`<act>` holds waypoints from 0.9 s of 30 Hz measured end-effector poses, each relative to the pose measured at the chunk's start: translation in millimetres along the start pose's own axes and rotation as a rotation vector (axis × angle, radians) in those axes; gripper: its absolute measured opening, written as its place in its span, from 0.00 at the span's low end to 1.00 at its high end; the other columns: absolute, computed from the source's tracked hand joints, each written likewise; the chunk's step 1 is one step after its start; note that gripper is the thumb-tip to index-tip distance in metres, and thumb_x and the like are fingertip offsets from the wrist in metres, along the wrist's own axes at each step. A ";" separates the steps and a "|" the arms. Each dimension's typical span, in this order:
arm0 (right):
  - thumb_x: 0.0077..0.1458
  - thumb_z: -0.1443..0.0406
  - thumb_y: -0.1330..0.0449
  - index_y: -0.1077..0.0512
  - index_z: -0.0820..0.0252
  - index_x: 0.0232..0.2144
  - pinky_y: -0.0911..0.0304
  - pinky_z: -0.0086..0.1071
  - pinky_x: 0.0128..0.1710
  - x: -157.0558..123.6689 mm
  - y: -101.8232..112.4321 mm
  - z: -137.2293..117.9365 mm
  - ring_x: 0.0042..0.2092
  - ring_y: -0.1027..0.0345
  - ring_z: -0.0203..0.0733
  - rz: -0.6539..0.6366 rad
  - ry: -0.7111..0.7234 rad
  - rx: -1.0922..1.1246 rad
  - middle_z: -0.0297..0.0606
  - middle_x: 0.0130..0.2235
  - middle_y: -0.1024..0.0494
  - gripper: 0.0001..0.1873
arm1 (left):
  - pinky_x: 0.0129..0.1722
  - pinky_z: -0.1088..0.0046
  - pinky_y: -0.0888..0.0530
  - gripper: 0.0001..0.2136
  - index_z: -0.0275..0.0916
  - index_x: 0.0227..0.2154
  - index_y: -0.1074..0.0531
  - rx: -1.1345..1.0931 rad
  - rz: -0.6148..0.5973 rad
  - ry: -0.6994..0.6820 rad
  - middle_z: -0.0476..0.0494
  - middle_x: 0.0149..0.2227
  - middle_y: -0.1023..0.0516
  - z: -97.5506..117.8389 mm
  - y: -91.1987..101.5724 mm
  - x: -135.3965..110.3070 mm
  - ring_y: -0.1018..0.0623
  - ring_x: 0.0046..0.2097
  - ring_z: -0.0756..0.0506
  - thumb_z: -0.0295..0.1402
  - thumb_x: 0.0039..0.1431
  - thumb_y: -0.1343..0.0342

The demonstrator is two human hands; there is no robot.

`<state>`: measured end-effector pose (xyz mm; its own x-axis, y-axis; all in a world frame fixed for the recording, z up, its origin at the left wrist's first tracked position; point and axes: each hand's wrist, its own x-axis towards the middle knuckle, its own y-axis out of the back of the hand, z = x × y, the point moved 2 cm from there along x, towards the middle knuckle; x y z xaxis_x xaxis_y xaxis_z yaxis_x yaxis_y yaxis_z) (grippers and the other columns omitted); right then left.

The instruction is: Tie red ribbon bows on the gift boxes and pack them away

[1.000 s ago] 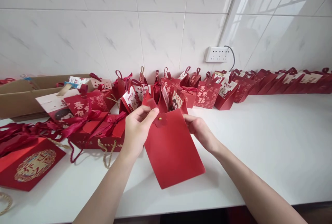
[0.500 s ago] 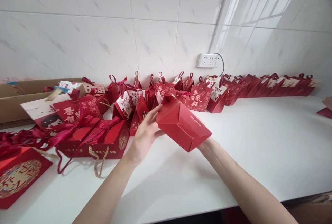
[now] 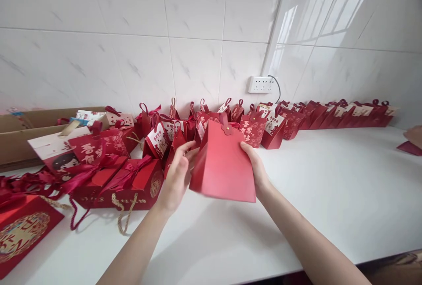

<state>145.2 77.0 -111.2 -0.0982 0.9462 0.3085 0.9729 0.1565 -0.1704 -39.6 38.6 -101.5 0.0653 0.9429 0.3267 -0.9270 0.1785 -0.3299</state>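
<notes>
A red paper gift box (image 3: 227,170) with a flower-shaped flap and a ribbon loop on top is held above the white table. Its plain red face is toward me, and the base is turned down. My right hand (image 3: 259,168) grips its right edge, the thumb on the front and the other fingers hidden behind. At the box's left side is my left hand (image 3: 174,179), its fingers apart and curved; whether the fingertips touch the box I cannot tell. Just behind, several finished-looking red and white gift boxes (image 3: 253,130) stand against the wall.
Larger red boxes with bows and rope handles (image 3: 132,184) sit at left, near a cardboard carton (image 3: 16,146). A row of gift boxes (image 3: 316,115) runs along the wall at right. Another person's hand (image 3: 414,136) is at the right edge. A power strip (image 3: 260,84) is on the wall.
The gift box has been turned from showing its base to standing more upright, front toward me. My right hand has come from behind it to its right edge; my left hand's fingers have loosened from it.
</notes>
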 end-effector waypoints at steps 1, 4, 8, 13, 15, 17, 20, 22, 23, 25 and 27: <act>0.55 0.51 0.45 0.28 0.58 0.34 0.32 0.36 0.30 -1.7 -0.2 -5.4 0.31 0.27 0.45 0.016 0.036 -0.024 0.39 0.34 0.21 0.18 | 0.45 0.65 0.27 0.28 0.45 0.52 0.35 0.017 0.043 -0.006 0.40 0.51 0.27 3.9 2.5 0.8 0.26 0.50 0.40 0.55 0.51 0.46; 0.52 0.55 0.40 0.25 0.57 0.33 0.33 0.33 0.31 -7.5 -6.2 -15.7 0.33 0.28 0.44 -0.083 0.183 -0.227 0.37 0.34 0.21 0.13 | 0.43 0.67 0.27 0.27 0.43 0.51 0.32 0.148 0.048 -0.014 0.40 0.48 0.25 21.0 4.4 1.2 0.25 0.47 0.41 0.48 0.49 0.40; 0.54 0.58 0.42 0.24 0.58 0.35 0.33 0.32 0.30 -14.5 -15.7 -14.0 0.32 0.29 0.41 -0.291 0.304 -0.396 0.38 0.34 0.20 0.11 | 0.41 0.71 0.26 0.16 0.40 0.41 0.25 0.358 0.121 -0.035 0.42 0.40 0.21 34.6 4.0 -2.3 0.23 0.42 0.44 0.41 0.51 0.39; 0.56 0.60 0.42 0.34 0.55 0.47 0.33 0.32 0.33 -19.6 -18.4 -10.1 0.35 0.28 0.41 -0.347 0.299 -0.356 0.38 0.36 0.21 0.16 | 0.37 0.73 0.25 0.12 0.40 0.34 0.22 0.417 0.308 -0.106 0.45 0.31 0.19 29.6 6.1 -5.3 0.21 0.36 0.46 0.41 0.49 0.37; 0.58 0.60 0.44 0.34 0.55 0.45 0.33 0.32 0.34 -20.9 -20.0 -9.7 0.36 0.28 0.40 -0.406 0.281 -0.333 0.38 0.37 0.22 0.13 | 0.36 0.73 0.24 0.12 0.40 0.33 0.22 0.403 0.340 -0.124 0.45 0.30 0.19 30.8 7.3 -5.2 0.21 0.35 0.46 0.41 0.48 0.36; 0.59 0.58 0.45 0.32 0.56 0.39 0.34 0.31 0.35 -20.5 -21.8 -8.5 0.37 0.29 0.40 -0.438 0.229 -0.277 0.38 0.36 0.24 0.09 | 0.30 0.74 0.24 0.12 0.39 0.31 0.21 0.345 0.302 -0.079 0.43 0.29 0.19 34.4 9.5 -3.9 0.21 0.31 0.46 0.42 0.48 0.37; 0.57 0.53 0.44 0.32 0.57 0.34 0.35 0.30 0.35 -17.7 -24.5 -1.5 0.36 0.30 0.39 -0.440 -0.021 -0.049 0.35 0.34 0.26 0.13 | 0.13 0.78 0.33 0.13 0.37 0.28 0.21 0.245 0.085 0.090 0.41 0.28 0.20 39.1 12.6 -1.7 0.29 0.17 0.52 0.44 0.48 0.37; 0.54 0.51 0.42 0.32 0.57 0.32 0.36 0.30 0.32 -18.3 -27.8 6.0 0.31 0.31 0.38 -0.483 -0.252 0.138 0.33 0.30 0.27 0.15 | 0.12 0.78 0.35 0.13 0.38 0.30 0.21 0.203 -0.090 0.118 0.41 0.29 0.20 40.7 12.2 -1.5 0.31 0.16 0.53 0.43 0.46 0.35; 0.53 0.51 0.42 0.33 0.57 0.32 0.36 0.30 0.30 -20.2 -30.1 9.7 0.28 0.32 0.37 -0.530 -0.366 0.231 0.32 0.27 0.28 0.16 | 0.17 0.76 0.30 0.14 0.40 0.32 0.21 0.185 -0.167 0.086 0.40 0.32 0.19 41.0 10.7 -1.8 0.27 0.21 0.51 0.43 0.44 0.34; 0.50 0.51 0.41 0.33 0.57 0.32 0.38 0.30 0.26 -28.2 -35.5 16.0 0.23 0.35 0.35 -0.666 -0.583 0.393 0.29 0.23 0.31 0.17 | 0.35 0.68 0.23 0.19 0.42 0.38 0.21 0.157 -0.293 0.000 0.38 0.40 0.21 40.1 4.7 -3.2 0.22 0.37 0.43 0.42 0.40 0.32; 0.50 0.49 0.43 0.33 0.57 0.32 0.38 0.30 0.25 -40.0 -40.3 19.5 0.20 0.38 0.34 -0.808 -0.735 0.465 0.27 0.21 0.34 0.18 | 0.47 0.62 0.26 0.22 0.42 0.42 0.23 0.166 -0.364 -0.034 0.37 0.47 0.23 36.9 -3.4 -4.8 0.25 0.47 0.39 0.41 0.42 0.32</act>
<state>105.9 38.3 -135.0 -0.8933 0.4376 -0.1029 0.4190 0.7275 -0.5433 -50.3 23.1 -69.3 0.3908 0.8160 0.4259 -0.8928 0.4486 -0.0403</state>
